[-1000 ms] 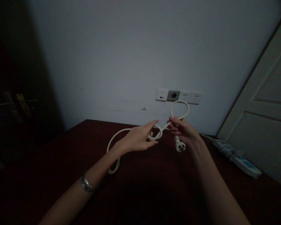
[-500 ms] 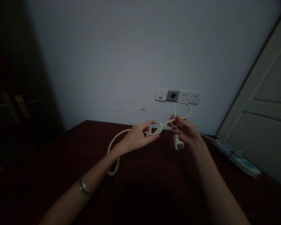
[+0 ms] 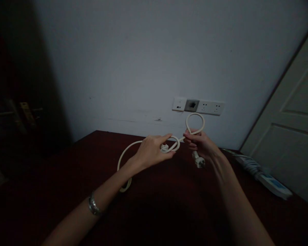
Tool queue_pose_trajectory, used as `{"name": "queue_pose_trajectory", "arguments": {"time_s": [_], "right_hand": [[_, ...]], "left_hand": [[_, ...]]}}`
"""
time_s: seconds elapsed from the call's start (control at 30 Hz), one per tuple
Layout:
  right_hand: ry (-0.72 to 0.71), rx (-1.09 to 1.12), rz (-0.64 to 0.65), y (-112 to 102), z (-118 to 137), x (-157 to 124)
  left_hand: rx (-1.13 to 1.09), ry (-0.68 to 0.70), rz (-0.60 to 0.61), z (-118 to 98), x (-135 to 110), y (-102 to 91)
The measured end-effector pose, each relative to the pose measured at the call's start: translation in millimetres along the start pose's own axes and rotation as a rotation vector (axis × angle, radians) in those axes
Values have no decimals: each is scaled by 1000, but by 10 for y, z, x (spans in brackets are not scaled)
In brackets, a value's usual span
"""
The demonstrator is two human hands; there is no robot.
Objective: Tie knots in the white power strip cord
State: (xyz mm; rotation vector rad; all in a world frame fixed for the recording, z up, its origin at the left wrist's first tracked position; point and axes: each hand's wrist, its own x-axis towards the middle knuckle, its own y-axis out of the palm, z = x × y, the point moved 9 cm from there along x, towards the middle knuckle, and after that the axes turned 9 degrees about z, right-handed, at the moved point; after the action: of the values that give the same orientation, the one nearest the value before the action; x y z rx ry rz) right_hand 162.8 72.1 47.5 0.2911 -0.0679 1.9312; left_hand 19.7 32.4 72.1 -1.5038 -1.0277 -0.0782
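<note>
I hold a white power cord above a dark red table. My left hand is closed round a small coil of it near the middle. My right hand pinches the cord just below an upright loop, and the cord's plug dangles under that hand. The rest of the cord curves left and down behind my left forearm onto the table. A bracelet sits on my left wrist.
A wall socket panel is mounted on the pale wall behind the hands. A white power strip with a bundled cable lies at the table's right edge, beside a white door. A dark door with a handle is at the left.
The upright loop above my right hand has shifted slightly left and the plug has swung a little right. My left hand's fingers have closed more over the coil.
</note>
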Motion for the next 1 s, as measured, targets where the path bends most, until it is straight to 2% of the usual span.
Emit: {"name": "queue_pose_trajectory", "arguments": {"time_s": [0.17, 0.3, 0.47, 0.6, 0.83, 1.0], "right_hand": [[-10, 44, 108, 105, -56, 33], [3, 50, 164, 208, -99, 46], [9, 1, 193, 294, -148, 73], [15, 2, 215, 333, -176, 83], [-66, 197, 122, 130, -32, 7], [-105, 136, 59, -93, 97, -108]], "left_hand": [[195, 45, -65, -123, -11, 6], [291, 29, -87, -160, -22, 19], [342, -34, -76, -155, -18, 48], [257, -41, -50, -117, -8, 97], [173, 59, -77, -163, -34, 78], [118, 57, -68, -172, -32, 35]]}}
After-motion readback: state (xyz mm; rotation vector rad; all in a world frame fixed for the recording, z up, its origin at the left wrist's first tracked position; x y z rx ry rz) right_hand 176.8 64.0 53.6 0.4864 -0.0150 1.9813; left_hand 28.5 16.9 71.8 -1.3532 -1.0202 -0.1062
